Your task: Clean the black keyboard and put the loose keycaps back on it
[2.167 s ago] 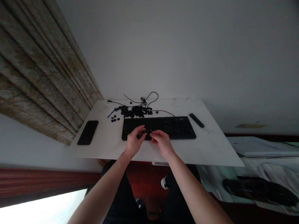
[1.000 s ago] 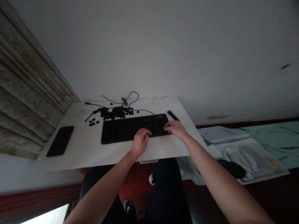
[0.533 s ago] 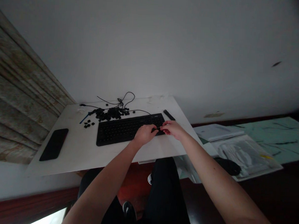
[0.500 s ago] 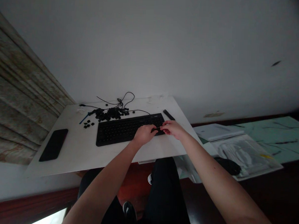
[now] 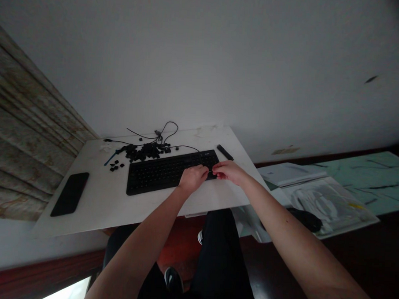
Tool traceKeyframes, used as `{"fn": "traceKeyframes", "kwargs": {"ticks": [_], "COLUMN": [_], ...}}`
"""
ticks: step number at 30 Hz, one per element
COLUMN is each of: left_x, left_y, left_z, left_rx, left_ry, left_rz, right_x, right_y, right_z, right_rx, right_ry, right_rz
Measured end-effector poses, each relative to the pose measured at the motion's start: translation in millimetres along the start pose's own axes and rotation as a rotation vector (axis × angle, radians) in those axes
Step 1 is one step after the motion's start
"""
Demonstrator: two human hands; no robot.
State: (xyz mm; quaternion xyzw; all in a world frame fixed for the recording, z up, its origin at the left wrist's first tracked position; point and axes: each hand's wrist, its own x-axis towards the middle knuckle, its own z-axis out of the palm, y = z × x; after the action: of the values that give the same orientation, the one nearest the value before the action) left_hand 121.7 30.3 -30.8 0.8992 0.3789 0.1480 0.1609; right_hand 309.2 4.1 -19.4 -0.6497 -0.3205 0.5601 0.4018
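A black keyboard lies on the white table, tilted a little across it. My left hand rests over its right part, fingers curled and pressed together. Beside it, my right hand is closed in a pinch at the keyboard's right end, the fingertips of both hands almost meeting. Whatever they pinch is too small and dark to make out. Behind the keyboard is a heap of loose black keycaps, with several more scattered to its left. A thin blue tool lies by the heap.
A black cable loops behind the keycaps near the wall. A short black bar lies beyond my right hand. A dark phone-like slab sits at the table's left. Right of the table, a low surface holds a white box and plastic-wrapped things.
My fingertips have lowered slightly toward the keyboard. The thin dark piece seen between both hands earlier is now hidden. The view has shifted slightly.
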Motion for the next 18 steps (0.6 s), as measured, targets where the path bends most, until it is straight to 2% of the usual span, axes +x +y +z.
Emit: {"fn": "traceKeyframes", "kwargs": {"ticks": [4, 9, 15, 18], "left_x": [5, 8, 9, 10], "left_y": [4, 7, 9, 10], "left_z": [4, 7, 6, 5], "left_rx": [-0.033, -0.071, -0.064, -0.042], "left_ry": [0.026, 0.078, 0.045, 0.016], "left_rz": [-0.095, -0.158, -0.188, -0.198], "right_x": [2, 4, 2, 4], "right_y": [3, 5, 4, 5], "right_z": [-2, -9, -10, -8], "right_rx": [-0.161, -0.369, -0.595, -0.745], "right_ry": [-0.022, 0.007, -0.002, 0.041], "right_rz": [-0.154, -0.243, -0.363, -0.448]}}
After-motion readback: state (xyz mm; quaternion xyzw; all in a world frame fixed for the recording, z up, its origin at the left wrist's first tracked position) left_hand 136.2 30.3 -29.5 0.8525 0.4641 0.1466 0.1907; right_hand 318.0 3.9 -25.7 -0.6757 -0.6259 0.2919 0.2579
